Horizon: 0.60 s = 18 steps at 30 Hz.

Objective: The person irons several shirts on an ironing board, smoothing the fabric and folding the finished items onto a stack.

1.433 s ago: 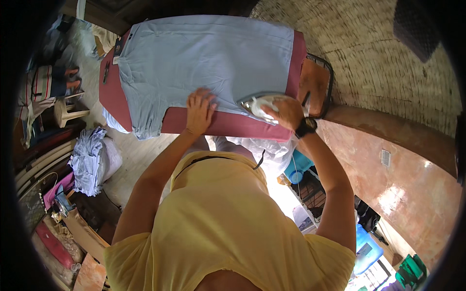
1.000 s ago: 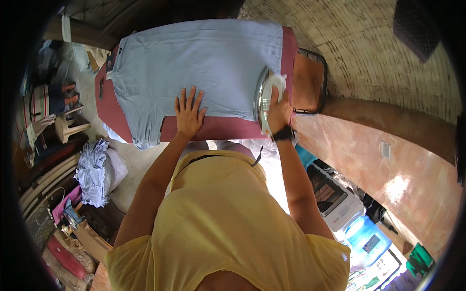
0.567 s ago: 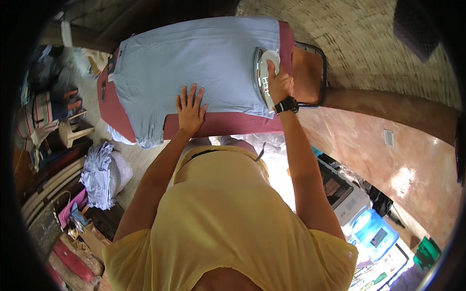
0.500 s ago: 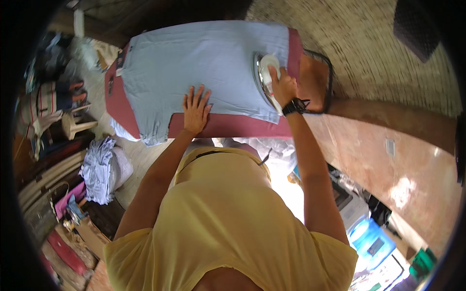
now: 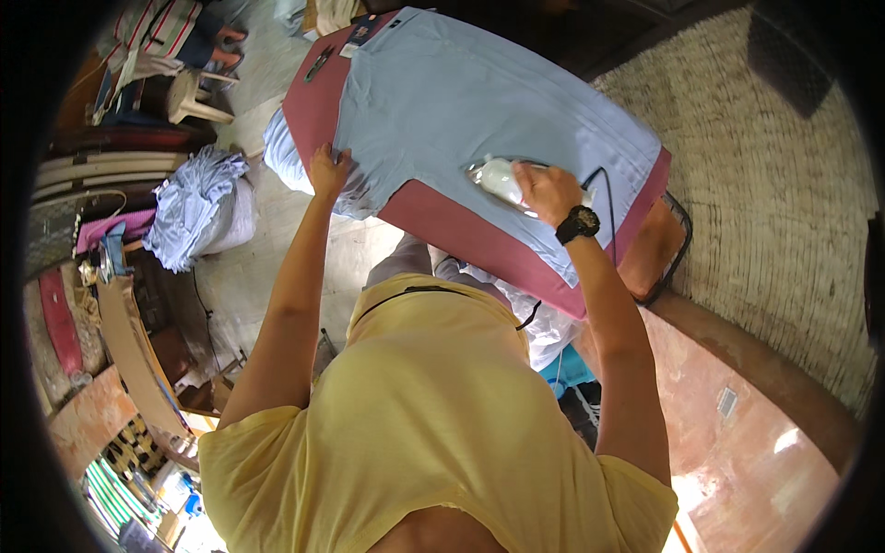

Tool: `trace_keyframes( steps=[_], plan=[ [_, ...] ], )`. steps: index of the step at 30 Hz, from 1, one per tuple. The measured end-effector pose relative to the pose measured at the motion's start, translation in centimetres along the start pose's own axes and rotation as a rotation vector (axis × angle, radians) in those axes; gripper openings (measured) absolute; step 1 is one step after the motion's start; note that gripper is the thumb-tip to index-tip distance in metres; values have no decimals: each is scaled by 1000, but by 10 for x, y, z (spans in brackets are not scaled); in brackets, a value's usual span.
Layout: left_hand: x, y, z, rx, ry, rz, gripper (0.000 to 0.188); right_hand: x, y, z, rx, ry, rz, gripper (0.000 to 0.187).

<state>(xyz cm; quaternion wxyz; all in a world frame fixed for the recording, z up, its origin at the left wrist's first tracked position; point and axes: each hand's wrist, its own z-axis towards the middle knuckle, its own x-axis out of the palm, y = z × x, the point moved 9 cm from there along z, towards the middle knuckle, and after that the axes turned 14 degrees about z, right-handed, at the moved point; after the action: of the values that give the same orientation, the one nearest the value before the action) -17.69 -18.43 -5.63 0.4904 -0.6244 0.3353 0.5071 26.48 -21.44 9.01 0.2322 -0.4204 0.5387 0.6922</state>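
Note:
A light blue shirt (image 5: 479,83) lies spread over a maroon-covered ironing board (image 5: 433,221). My right hand (image 5: 551,195), with a black watch at the wrist, grips a white and silver clothes iron (image 5: 501,178). The iron rests on the lower middle of the shirt, its tip turned left. A dark cord (image 5: 608,198) loops behind the hand. At the board's left edge, my left hand (image 5: 328,171) has its fingers closed on the rumpled sleeve of the shirt; the fingertips are partly hidden.
Folded blue garments (image 5: 198,198) are piled on a bag at the left. More blue cloth (image 5: 284,157) hangs beside the board. A beige stool (image 5: 195,97) and another person's feet (image 5: 228,51) are farther left. A woven wall (image 5: 719,157) and a ledge (image 5: 765,359) border the right.
My view has turned, so the board now slants. The iron has moved left on the shirt and its tip swung leftward. My left hand went from flat on the shirt to its sleeve.

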Motion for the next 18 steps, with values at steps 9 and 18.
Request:
trace_keyframes(
  steps=[9, 18],
  plan=[
    [-25, -139, -95, 580, 66, -311, 25, 59, 71, 44, -86, 73, 42, 51],
    [-29, -44, -6, 26, -132, -417, 22, 28, 26, 26, 227, 101, 169, 53]
  ],
)
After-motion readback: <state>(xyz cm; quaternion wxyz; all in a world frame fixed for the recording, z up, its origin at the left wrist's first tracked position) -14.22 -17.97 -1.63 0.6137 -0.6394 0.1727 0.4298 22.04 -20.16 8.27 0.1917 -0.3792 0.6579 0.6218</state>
